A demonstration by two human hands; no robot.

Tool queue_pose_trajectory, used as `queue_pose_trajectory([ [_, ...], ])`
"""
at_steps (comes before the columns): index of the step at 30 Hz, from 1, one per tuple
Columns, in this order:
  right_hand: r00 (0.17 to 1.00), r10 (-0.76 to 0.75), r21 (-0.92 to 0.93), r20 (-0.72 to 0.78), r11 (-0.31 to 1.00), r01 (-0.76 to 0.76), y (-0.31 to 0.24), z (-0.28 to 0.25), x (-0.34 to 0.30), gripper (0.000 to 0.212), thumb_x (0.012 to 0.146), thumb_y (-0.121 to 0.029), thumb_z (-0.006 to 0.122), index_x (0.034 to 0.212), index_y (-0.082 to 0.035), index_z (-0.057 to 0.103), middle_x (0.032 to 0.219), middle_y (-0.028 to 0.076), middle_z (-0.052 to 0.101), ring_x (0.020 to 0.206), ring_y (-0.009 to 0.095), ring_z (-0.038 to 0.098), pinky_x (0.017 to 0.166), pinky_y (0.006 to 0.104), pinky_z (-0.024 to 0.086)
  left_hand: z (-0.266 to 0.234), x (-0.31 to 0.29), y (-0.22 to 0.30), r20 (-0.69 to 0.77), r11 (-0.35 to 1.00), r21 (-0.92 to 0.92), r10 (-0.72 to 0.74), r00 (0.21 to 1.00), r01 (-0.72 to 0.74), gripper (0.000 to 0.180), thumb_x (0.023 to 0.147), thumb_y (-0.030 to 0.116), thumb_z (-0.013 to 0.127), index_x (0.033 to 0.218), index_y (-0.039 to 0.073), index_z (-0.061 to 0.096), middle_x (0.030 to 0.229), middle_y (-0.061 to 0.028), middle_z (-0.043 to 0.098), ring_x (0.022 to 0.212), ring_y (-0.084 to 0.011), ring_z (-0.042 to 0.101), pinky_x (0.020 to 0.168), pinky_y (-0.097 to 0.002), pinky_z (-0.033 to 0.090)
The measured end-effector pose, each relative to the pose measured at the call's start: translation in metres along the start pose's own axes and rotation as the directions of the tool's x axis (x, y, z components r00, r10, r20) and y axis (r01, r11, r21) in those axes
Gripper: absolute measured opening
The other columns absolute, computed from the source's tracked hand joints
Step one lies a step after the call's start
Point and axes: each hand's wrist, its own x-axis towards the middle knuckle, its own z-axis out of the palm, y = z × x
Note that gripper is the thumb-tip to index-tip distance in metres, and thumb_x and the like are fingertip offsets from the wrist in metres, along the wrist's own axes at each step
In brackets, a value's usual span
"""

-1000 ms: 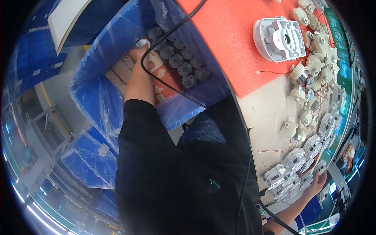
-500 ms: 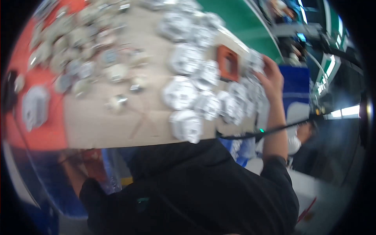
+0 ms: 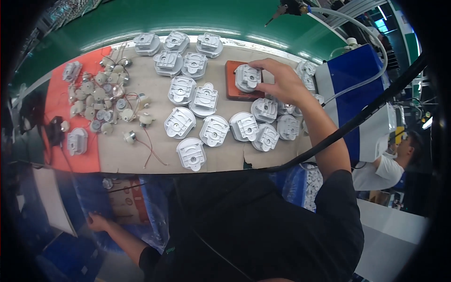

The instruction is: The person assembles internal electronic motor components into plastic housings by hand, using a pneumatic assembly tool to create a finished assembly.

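Observation:
My right hand (image 3: 282, 82) grips a white plastic housing (image 3: 247, 78) between thumb and fingers, at the orange-red block fixture (image 3: 231, 87). The housing is rounded, with moulded ribs on top. More such housings stand around it, one of them (image 3: 205, 99) to its left and another (image 3: 264, 110) just below the fixture. Low on the left, my left hand (image 3: 97, 222) is beside a blue plastic-lined container (image 3: 157, 221), below the table edge. Its fingers look curled, and whatever they may hold cannot be made out.
Small motors with cream-coloured gears and wires (image 3: 98, 94) lie heaped on an orange mat (image 3: 89, 157) at left. A blue-and-white machine (image 3: 350, 94) stands right, with a black cable (image 3: 347, 129) crossing before it. A tool (image 3: 289, 7) hangs above. Another person (image 3: 387, 167) sits far right.
My right hand has moved left from the housings at the table's far right to the orange-red fixture. That fixture held nothing earlier; a housing is now at it. My left hand has come into clearer view.

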Motion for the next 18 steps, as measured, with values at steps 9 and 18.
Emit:
queue_pose_trajectory([
  [9, 0.997, -0.040, 0.033, 0.068, 0.999, 0.038, 0.001, 0.004, 0.012, 0.059, 0.071, -0.001, 0.078, 0.128, -0.005, 0.063, 0.126, 0.015, 0.067, 0.120, 0.033, 0.062, 0.105, 0.0396, 0.047, -0.009, -0.101, 0.301, 0.122, 0.723, -0.501, 0.604, 0.788, -0.477, 0.026, 0.099, 0.015, 0.066, 0.118, -0.003, 0.063, 0.104, -0.0124, 0.068, 0.085, -0.0156, 0.065, 0.071, -0.0264, 0.057],
  [18, 0.993, -0.101, 0.098, -0.061, 0.989, 0.107, -0.005, -0.011, -0.006, 0.063, 0.074, -0.002, 0.078, 0.134, -0.006, 0.059, 0.134, 0.015, 0.060, 0.128, 0.034, 0.055, 0.108, 0.0389, 0.044, 0.092, -0.284, 0.414, 0.732, 0.228, -0.537, 0.605, -0.314, -0.812, 0.027, 0.084, 0.016, 0.076, 0.106, 0.001, 0.069, 0.103, -0.0174, 0.070, 0.094, -0.0317, 0.069, 0.080, -0.0426, 0.055],
])
